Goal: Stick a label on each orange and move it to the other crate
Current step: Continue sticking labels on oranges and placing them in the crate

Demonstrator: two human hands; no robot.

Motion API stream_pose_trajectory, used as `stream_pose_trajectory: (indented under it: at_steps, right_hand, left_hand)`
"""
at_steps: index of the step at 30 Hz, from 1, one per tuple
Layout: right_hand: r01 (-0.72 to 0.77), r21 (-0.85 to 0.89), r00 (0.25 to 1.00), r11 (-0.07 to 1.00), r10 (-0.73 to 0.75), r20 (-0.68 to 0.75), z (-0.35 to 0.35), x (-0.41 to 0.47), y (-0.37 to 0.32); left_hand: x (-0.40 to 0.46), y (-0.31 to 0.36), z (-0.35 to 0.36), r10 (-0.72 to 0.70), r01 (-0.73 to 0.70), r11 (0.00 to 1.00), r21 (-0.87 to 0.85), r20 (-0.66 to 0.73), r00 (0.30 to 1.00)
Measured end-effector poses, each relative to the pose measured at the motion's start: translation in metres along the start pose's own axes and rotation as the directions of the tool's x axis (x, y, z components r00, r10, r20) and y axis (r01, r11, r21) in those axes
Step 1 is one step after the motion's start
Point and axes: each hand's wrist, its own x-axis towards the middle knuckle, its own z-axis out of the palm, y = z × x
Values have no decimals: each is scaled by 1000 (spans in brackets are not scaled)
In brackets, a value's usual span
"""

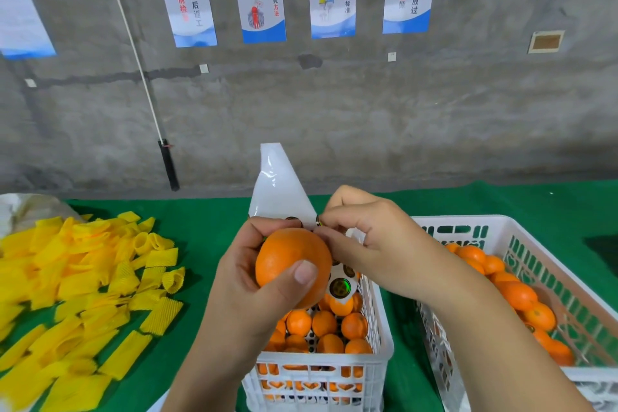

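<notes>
My left hand grips an orange above the middle white crate, thumb pressed on its front. The white label sheet stands up behind the orange, apparently held by the same hand, with round stickers showing below the fruit. My right hand pinches a small round label at the sheet's edge, right at the top of the orange. The middle crate holds several oranges. A second white crate on the right also holds several oranges.
A heap of yellow foam net sleeves covers the left of the green table. A plastic bag lies at the far left. A grey wall with posters rises behind the table.
</notes>
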Motion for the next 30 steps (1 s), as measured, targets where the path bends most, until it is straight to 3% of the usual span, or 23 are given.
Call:
stream_pose_trajectory:
  at_steps: [10, 14, 22, 24, 26, 28, 30]
  right_hand:
    - [41, -208, 998, 977, -32, 45, 7, 3, 2]
    - [45, -80, 994, 996, -37, 99, 4, 4, 1]
    - [18, -54, 998, 998, -15, 63, 2, 3, 5]
    - [-4, -2, 1000, 1000, 4, -12, 2, 2, 3]
    - [-50, 60, 983, 997, 60, -176, 3, 3, 2]
    - [-82, 109, 911, 991, 119, -395, 6, 2, -1]
    - [-18, 168, 830, 986, 108, -547, 9, -3, -10]
  left_hand:
    - [2, -4, -5, 18, -17, 999, 41, -5, 1000]
    - [2, -6, -12, 12, -12, 1000, 18, 11, 1000]
    - [6, -5, -8, 22, -22, 1000, 9, 37, 999]
    - [6, -5, -8, 20, -20, 1000, 5, 28, 999]
    - [6, -5, -8, 22, -22, 1000, 2, 21, 1000]
    - [6, -5, -9, 32, -32, 999, 8, 8, 999]
    - [5, -5, -9, 42, -42, 999, 11, -19, 999]
